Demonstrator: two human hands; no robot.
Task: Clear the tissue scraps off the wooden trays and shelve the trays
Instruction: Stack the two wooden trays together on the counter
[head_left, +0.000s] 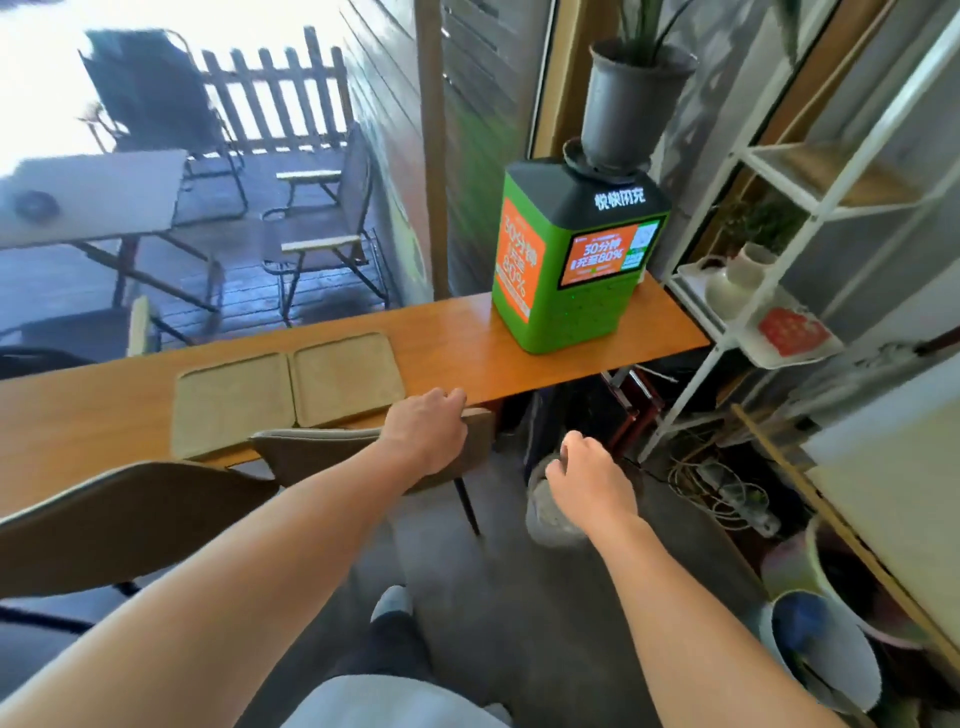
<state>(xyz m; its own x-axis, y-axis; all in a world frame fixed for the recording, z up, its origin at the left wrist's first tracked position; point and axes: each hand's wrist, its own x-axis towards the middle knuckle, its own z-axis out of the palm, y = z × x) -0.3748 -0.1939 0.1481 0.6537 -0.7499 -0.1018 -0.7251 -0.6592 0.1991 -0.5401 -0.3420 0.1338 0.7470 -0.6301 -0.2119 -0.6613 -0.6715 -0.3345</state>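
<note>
Two wooden trays (288, 389) lay side by side, touching, on the orange counter (457, 348), left of the green charging kiosk (571, 260). No tissue scraps showed on them, so clearing looked done and shelving remained. Nearer than the trays, the left hand (428, 431) gripped a chair back (374, 447); the right hand (587, 478) hung loosely curled, empty.

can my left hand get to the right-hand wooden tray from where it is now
Probably yes. The left hand rests on the chair back beside the right tray, and nothing lies between them on the counter.
</note>
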